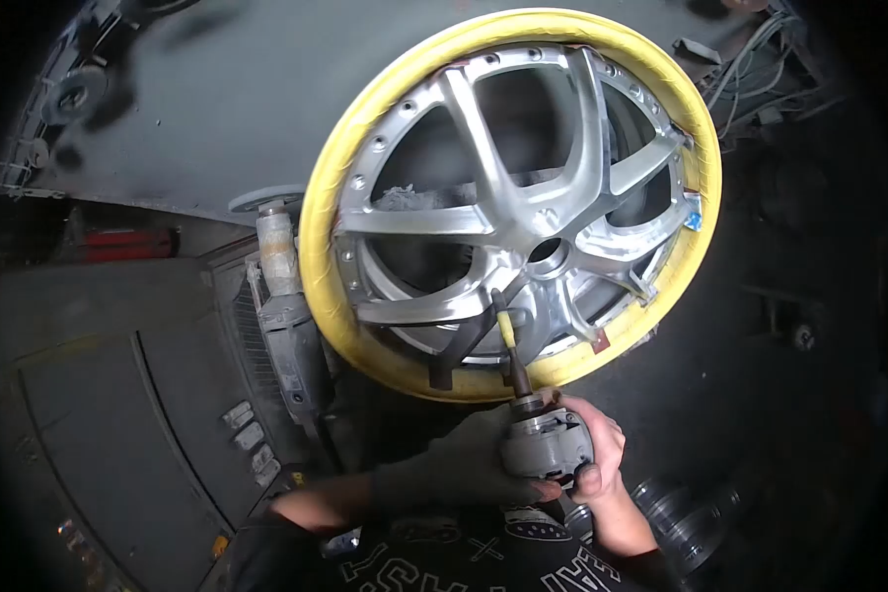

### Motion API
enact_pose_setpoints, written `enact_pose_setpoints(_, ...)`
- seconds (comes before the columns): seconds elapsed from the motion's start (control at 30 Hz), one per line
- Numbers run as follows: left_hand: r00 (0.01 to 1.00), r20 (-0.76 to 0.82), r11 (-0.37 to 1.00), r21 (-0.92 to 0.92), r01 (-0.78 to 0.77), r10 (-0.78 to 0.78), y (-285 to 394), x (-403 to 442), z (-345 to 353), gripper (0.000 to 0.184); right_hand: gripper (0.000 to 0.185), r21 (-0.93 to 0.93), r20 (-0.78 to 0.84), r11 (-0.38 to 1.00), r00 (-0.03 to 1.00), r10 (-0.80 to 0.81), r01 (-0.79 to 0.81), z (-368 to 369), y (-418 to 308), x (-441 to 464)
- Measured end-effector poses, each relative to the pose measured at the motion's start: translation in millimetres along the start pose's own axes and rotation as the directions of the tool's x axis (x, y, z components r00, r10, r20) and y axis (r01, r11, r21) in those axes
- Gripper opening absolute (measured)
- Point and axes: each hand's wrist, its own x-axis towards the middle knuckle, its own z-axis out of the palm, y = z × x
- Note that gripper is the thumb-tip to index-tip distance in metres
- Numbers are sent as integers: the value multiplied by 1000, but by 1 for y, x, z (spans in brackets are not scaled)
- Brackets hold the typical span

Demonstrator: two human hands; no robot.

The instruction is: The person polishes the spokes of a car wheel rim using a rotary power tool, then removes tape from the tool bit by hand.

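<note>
Outlined white letters on black shirt, wording unclear

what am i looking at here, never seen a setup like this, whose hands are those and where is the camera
There is no robot here: these are a person's own two hands. The single picture comes from a camera worn on the head, looking forward and down. The left hand, in a dark grey covering, and the right hand together hold a grey, rounded power tool with a long thin shaft. It points at a silver, multi-spoked metal wheel with a yellow-wrapped rim; whether it touches is hard to tell. Beyond the wheel is a flat grey surface. At the wheel's left stands another grey power tool, with a pale-wrapped neck.
</note>
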Motion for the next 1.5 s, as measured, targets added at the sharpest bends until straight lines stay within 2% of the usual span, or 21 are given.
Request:
enact_pose_setpoints(0.03,992,-44,980,171,-106,115,-5,10,3,88,87,-9,39,1000,999,-11,11,-12,10,2)
enact_pose_setpoints(0.13,996,-76,995,88,-50,56,-6,35,14,73,67,-70,120,991,988,-102,110,-39,34,20)
enact_pose_setpoints(0.27,989,-146,990,142,25,-4,-5,55,24,68,62,-48,258,977,948,-188,207,-65,50,49)
enact_pose_setpoints(0.33,979,-165,967,205,149,-116,-4,60,25,61,63,-26,290,976,936,-198,214,-71,60,55)
enact_pose_setpoints(0.47,953,-234,928,271,256,-194,-10,68,31,55,63,-42,365,971,908,-206,237,-79,71,63)
enact_pose_setpoints(0.57,969,-246,934,352,54,36,-23,75,30,56,63,-18,350,970,910,-221,243,-79,73,69)
enact_pose_setpoints(0.67,964,-250,924,383,7,96,-28,74,28,58,63,-39,359,966,906,-225,256,-76,75,69)
enact_pose_setpoints(0.73,961,-278,967,243,70,0,-22,72,27,62,64,-30,355,966,906,-230,257,-71,75,68)
enact_pose_setpoints(0.77,961,-277,968,242,70,0,-19,70,26,62,64,-24,350,965,907,-235,260,-69,74,67)
enact_pose_setpoints(0.83,959,-227,964,165,207,-167,-15,64,24,67,65,-59,364,965,905,-218,256,-67,74,57)
enact_pose_setpoints(0.87,962,-221,966,163,201,-163,-22,60,21,67,66,-79,372,964,904,-210,256,-64,72,53)
enact_pose_setpoints(0.97,987,-155,970,230,76,-41,-40,45,15,77,68,-65,327,964,918,-225,260,-51,60,44)
enact_pose_setpoints(1.0,978,-177,964,259,-60,109,-41,42,14,82,68,-81,327,962,919,-221,260,-49,52,44)
enact_pose_setpoints(1.03,947,-194,938,289,-194,256,-42,38,12,88,67,-92,391,977,909,-144,195,-48,39,46)
enact_pose_setpoints(1.07,948,-179,937,282,-205,262,-42,33,8,88,66,-109,449,986,891,-64,126,-45,30,46)
enact_pose_setpoints(1.17,976,-84,952,255,-171,198,-38,13,-7,92,66,-116,340,988,939,-60,105,-22,20,28)
enact_pose_setpoints(1.23,1000,-20,994,106,-18,20,-35,-1,-17,87,67,-173,321,978,946,-56,116,-4,14,17)
enact_pose_setpoints(1.37,996,35,983,161,-90,86,-33,-27,-42,76,65,-218,222,966,971,-92,141,27,-9,8)
enact_pose_setpoints(1.43,972,122,971,-107,212,-199,-22,-40,-52,63,65,-245,197,965,979,-46,94,41,-21,6)
enact_pose_setpoints(1.47,983,60,975,-136,178,-172,-12,-45,-53,53,65,-258,188,963,982,-33,82,48,-26,7)
enact_pose_setpoints(1.5,983,74,974,-140,178,-169,-15,-50,-58,53,65,-271,185,960,982,-25,75,55,-32,7)
